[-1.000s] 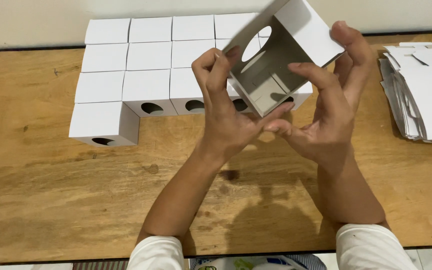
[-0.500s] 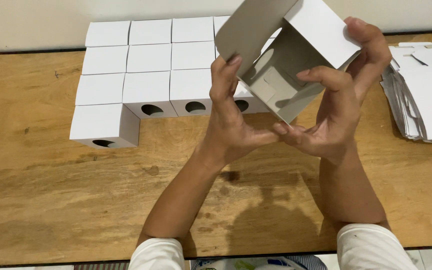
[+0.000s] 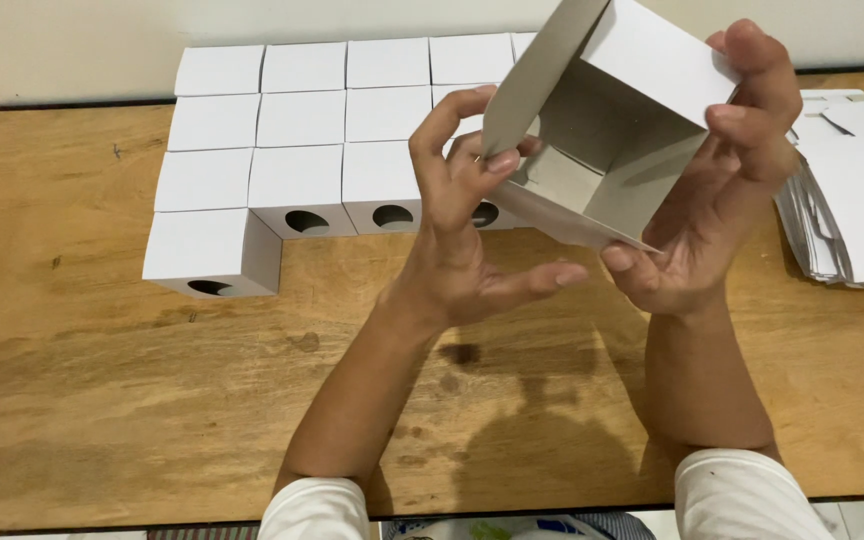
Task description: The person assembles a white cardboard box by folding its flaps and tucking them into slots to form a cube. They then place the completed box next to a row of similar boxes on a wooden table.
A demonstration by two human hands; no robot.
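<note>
I hold a half-folded white cardboard box above the wooden table, its open grey inside facing me. My left hand pinches a loose flap at the box's left side between thumb and forefinger. My right hand grips the box's right wall and bottom edge, fingers curled over the top. One flap sticks up at the top left and another juts out low toward my right thumb.
Several finished white boxes, some with round holes in their front faces, stand in rows at the back left against the wall. A stack of flat unfolded box blanks lies at the right edge of the table.
The box has turned in my hands and risen to the right. The face with the round hole has gone out of sight, and my left fingers have shifted onto the side flap.
</note>
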